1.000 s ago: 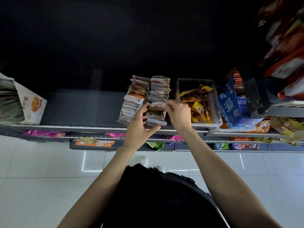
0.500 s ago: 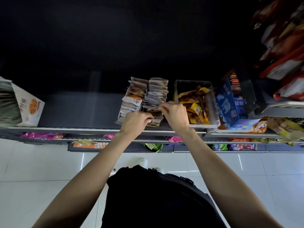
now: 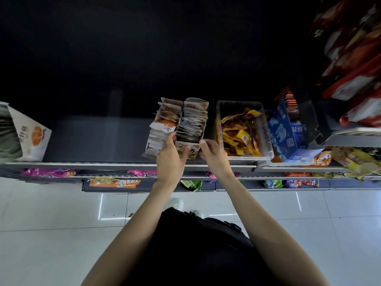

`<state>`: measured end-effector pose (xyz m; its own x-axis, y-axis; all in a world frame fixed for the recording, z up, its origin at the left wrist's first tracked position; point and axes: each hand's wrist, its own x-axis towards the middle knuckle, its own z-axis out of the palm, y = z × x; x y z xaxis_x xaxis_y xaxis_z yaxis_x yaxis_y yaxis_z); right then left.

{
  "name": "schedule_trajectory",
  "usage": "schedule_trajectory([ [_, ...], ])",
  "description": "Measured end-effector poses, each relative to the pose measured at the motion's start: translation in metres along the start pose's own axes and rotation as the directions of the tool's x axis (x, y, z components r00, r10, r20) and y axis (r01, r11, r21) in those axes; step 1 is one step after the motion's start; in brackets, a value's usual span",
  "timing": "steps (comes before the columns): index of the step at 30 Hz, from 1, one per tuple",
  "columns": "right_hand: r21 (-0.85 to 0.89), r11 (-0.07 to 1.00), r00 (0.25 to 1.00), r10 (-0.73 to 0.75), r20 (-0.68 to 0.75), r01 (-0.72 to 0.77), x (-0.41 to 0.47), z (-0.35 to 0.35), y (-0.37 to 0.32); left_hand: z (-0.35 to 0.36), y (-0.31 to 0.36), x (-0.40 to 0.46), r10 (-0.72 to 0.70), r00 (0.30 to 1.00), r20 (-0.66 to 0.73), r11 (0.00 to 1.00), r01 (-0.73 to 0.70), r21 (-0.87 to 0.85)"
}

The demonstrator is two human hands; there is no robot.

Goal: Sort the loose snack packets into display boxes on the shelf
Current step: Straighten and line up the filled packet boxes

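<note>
Both hands work at the shelf (image 3: 103, 163) edge: the left hand (image 3: 170, 159) curls its fingers round the near end of a display box (image 3: 190, 137), the right hand (image 3: 214, 156) pinches its other corner. Two packet-filled display boxes stand side by side; one clear tub (image 3: 268, 155) of yellow packets (image 3: 239, 137) sits right.

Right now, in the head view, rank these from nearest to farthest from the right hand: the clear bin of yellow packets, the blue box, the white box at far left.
1. Clear bin of yellow packets, just to the right of the right hand.
2. Blue box, beyond the bin, further right.
3. White box, at the shelf's far left end.
</note>
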<state>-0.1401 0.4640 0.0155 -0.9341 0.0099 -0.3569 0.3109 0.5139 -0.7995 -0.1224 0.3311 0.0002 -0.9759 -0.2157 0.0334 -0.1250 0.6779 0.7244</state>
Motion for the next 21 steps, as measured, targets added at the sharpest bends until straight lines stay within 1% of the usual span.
schedule_trajectory([
  [1,0.05,0.997,0.998,0.054,0.028,-0.055,0.0,0.005,-0.001,0.0,0.0,0.0,-0.035,0.998,0.049,0.999,0.035,0.0],
  [3,0.066,0.995,0.996,0.076,0.039,-0.078,0.002,0.009,-0.008,0.001,0.002,0.0,-0.088,0.989,0.118,0.996,0.089,-0.006],
  [5,0.009,0.999,0.999,0.034,0.018,-0.034,0.003,0.006,-0.013,0.002,0.006,0.0,-0.084,0.985,0.148,0.995,0.092,-0.045],
  [7,-0.071,0.997,0.999,-0.038,-0.034,0.036,0.0,-0.002,-0.016,0.001,0.011,-0.001,-0.059,0.989,0.135,0.993,0.072,-0.089],
  [9,-0.113,0.992,0.994,-0.072,-0.08,0.063,0.0,-0.01,-0.01,0.003,0.014,-0.001,-0.032,0.989,0.143,0.977,0.061,-0.205],
  [10,-0.122,0.99,0.993,-0.077,-0.09,0.066,0.001,-0.013,-0.008,0.005,0.014,-0.002,-0.034,0.985,0.168,0.956,0.082,-0.283],
  [12,-0.132,0.99,0.996,-0.06,-0.067,0.051,0.005,-0.016,-0.008,0.009,0.017,-0.004,-0.054,0.974,0.22,0.907,0.14,-0.398],
  [15,-0.091,0.995,0.999,-0.048,-0.009,0.047,0.007,-0.011,-0.011,0.01,0.02,-0.008,-0.092,0.964,0.25,0.85,0.207,-0.484],
  [17,-0.047,0.999,1.0,-0.016,0.002,0.016,0.005,-0.005,-0.01,0.01,0.015,-0.006,-0.098,0.957,0.273,0.871,0.215,-0.441],
  [18,-0.049,0.999,1.0,-0.003,0.01,0.004,0.004,-0.002,-0.008,0.01,0.013,-0.004,-0.109,0.958,0.267,0.903,0.207,-0.376],
  [20,-0.075,0.997,1.0,-0.006,0.025,0.008,0.0,0.0,-0.004,0.013,0.006,-0.003,-0.176,0.946,0.274,0.931,0.25,-0.265],
  [21,-0.085,0.996,1.0,-0.012,0.025,0.014,-0.001,-0.001,-0.003,0.014,0.005,-0.004,-0.211,0.936,0.281,0.926,0.283,-0.249],
])
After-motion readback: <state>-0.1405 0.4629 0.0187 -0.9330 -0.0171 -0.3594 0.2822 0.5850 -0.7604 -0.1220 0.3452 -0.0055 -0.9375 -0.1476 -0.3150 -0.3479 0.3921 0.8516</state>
